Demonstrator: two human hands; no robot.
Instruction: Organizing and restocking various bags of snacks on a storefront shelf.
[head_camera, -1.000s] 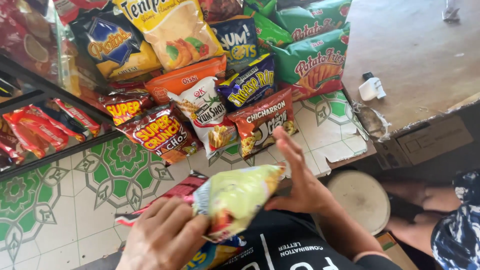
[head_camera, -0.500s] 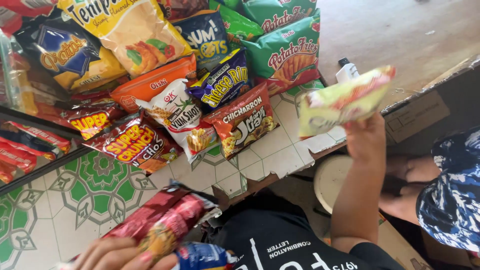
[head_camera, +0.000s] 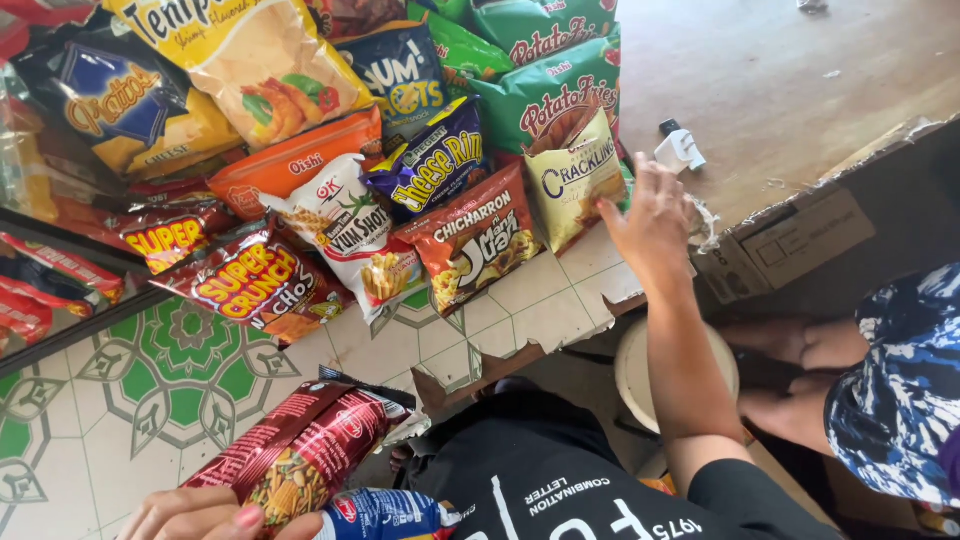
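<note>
In the head view, the right hand (head_camera: 655, 215) reaches out with fingers spread apart, touching the edge of a pale yellow snack bag (head_camera: 572, 180) that leans upright at the right end of a row of snacks. The left hand (head_camera: 215, 515), at the bottom edge, is closed around a dark red nut packet (head_camera: 305, 450), with a blue packet (head_camera: 385, 515) just beside it against the person's black shirt (head_camera: 560, 480).

Left of the yellow bag stand a red chicharron bag (head_camera: 478, 240), a purple cheese-ring bag (head_camera: 425, 165), a white corn-snack bag (head_camera: 350, 235) and a red nacho bag (head_camera: 255, 285). Behind them lean green potato-fries bags (head_camera: 550, 95), a large yellow tempura bag (head_camera: 255, 60) and an orange bag (head_camera: 290, 160). These bags crowd the space left of the right hand.

The surface (head_camera: 150, 400) is covered in a sheet printed with green and white tile patterns, torn at its near edge. Beyond the right hand lies bare brown wood (head_camera: 800, 100) with a small white object (head_camera: 682, 148) on it. Below the edge sit a cardboard box (head_camera: 800, 240) and a round white stool (head_camera: 640, 370); another person's blue patterned clothing (head_camera: 900, 380) shows at right.
</note>
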